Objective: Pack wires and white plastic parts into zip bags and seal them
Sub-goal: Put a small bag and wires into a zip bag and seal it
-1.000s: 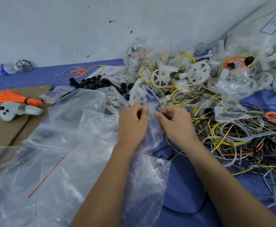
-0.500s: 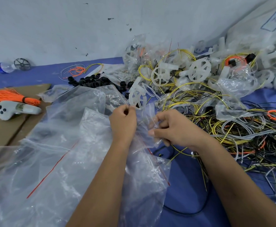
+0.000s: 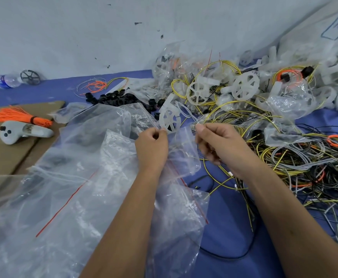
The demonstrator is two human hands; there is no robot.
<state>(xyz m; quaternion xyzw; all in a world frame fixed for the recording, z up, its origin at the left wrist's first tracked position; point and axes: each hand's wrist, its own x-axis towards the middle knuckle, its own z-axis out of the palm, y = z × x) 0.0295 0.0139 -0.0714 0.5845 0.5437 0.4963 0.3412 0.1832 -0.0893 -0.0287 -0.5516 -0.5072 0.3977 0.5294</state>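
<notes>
Between my two hands the mouth of a small zip bag is stretched open, long edge running left to right. My left hand pinches its left corner; my right hand pinches the right corner. Bag body hangs down toward me. White spoked wheel part lies just beyond the opening, nearer my left hand. Wire tangle sits to the right, closer to my right hand. Likely next: free the right hand for filling.
</notes>
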